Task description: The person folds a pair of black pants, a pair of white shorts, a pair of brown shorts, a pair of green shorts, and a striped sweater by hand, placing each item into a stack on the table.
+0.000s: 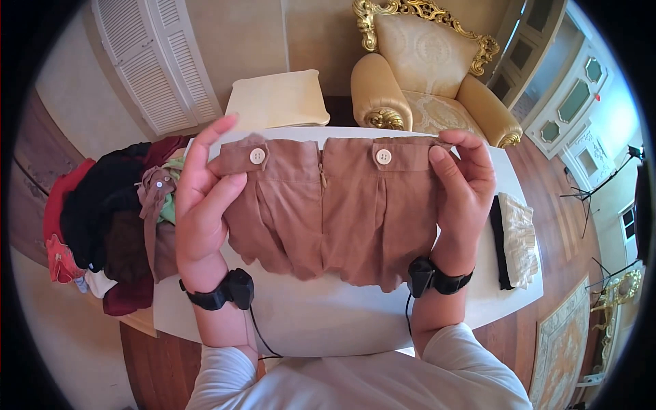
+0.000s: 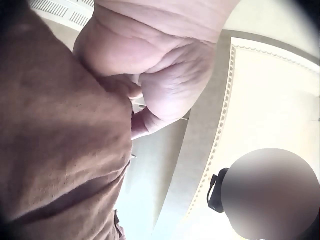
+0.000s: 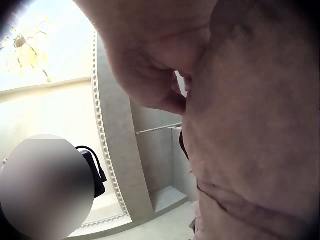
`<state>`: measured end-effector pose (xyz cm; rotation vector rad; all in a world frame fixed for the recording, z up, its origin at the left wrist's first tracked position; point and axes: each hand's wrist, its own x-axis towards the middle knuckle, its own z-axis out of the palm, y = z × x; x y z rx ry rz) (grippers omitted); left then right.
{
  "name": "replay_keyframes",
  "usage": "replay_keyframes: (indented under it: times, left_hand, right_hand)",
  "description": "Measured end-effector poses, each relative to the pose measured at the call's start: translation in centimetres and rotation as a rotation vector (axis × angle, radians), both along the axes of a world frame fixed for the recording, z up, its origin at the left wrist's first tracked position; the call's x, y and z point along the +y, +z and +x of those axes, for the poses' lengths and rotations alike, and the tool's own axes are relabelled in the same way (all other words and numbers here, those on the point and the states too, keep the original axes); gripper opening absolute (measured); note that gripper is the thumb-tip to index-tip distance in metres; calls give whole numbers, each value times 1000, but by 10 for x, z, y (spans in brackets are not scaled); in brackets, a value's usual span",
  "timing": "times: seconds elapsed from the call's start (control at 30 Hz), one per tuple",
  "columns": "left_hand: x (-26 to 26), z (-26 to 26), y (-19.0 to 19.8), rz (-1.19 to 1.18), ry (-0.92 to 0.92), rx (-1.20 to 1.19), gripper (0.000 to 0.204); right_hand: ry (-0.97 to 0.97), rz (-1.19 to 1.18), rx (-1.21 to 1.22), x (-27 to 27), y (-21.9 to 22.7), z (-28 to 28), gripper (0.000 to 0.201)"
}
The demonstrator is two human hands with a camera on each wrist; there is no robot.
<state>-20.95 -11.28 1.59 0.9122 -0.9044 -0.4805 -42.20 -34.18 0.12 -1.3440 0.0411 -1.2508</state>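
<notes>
A brown garment [image 1: 287, 219] with a waistband is stretched out above the table in the head view. Two pale buttons sit on its waistband tabs, and a zip runs down the middle. My left hand [image 1: 203, 212] pinches the left end of the waistband, thumb in front. At the right end, my right hand [image 1: 466, 184] grips the waistband between thumb and fingers. The fabric hangs in pleats, its lower edge bunched between my wrists. Brown cloth [image 2: 60, 130] fills the left side of the left wrist view and also the right side [image 3: 255, 130] of the right wrist view.
A white table [image 1: 307, 321] lies beneath. Heaped clothes [image 1: 102, 205] cover its left end; folded black and cream garments [image 1: 517, 239] lie at the right. Beyond stand a gold armchair [image 1: 430, 61] and a cream stool [image 1: 277, 96]. Cables trail from both wrist cameras.
</notes>
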Motion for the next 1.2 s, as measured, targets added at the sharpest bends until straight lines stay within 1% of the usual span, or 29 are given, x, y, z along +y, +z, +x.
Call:
replay_keyframes:
  times: [0.1,0.13,0.2,0.23,0.3,0.33,0.37,0.47,0.57,0.7,0.87,0.97,1.07,1.2]
  left_hand:
    - [-1,1,1,24,-23,-62,48]
    - [1,4,-3,70,-19,-109,47]
    - [8,15,-13,162,-12,-205,45]
    - [9,18,-14,180,-20,-211,44]
    - [10,20,-15,215,-36,-222,40]
    - [9,19,-14,223,-11,-209,38]
    - [9,16,-10,231,14,-196,36]
    - [11,18,-11,258,46,-196,35]
    - [9,18,-10,259,86,-216,35]
    - [7,19,-13,237,123,-197,30]
    - [7,24,-19,208,81,-187,26]
    - [6,20,-18,189,56,-194,26]
    - [6,19,-17,195,40,-198,26]
    - [7,21,-17,224,4,-214,26]
  right_hand:
    - [-24,-39,38,-3,0,-2,26]
    - [-33,-57,58,-4,-1,-3,26]
    - [-20,-106,206,-4,4,-7,24]
    - [-14,-129,280,-4,5,-9,23]
    - [-31,-252,411,-10,3,-12,21]
    - [-39,-314,476,-11,3,-13,20]
    - [-63,-324,495,-8,4,-12,20]
    - [-186,-494,634,-10,4,-12,22]
    - [-210,-536,636,-6,6,-9,23]
    - [-190,-586,663,-8,4,-9,23]
    - [-192,-581,696,-3,4,-7,31]
    - [-162,-638,728,-2,-2,-6,37]
    - [-61,-604,752,-4,-3,-6,36]
    - [-112,-624,760,-7,-3,-6,27]
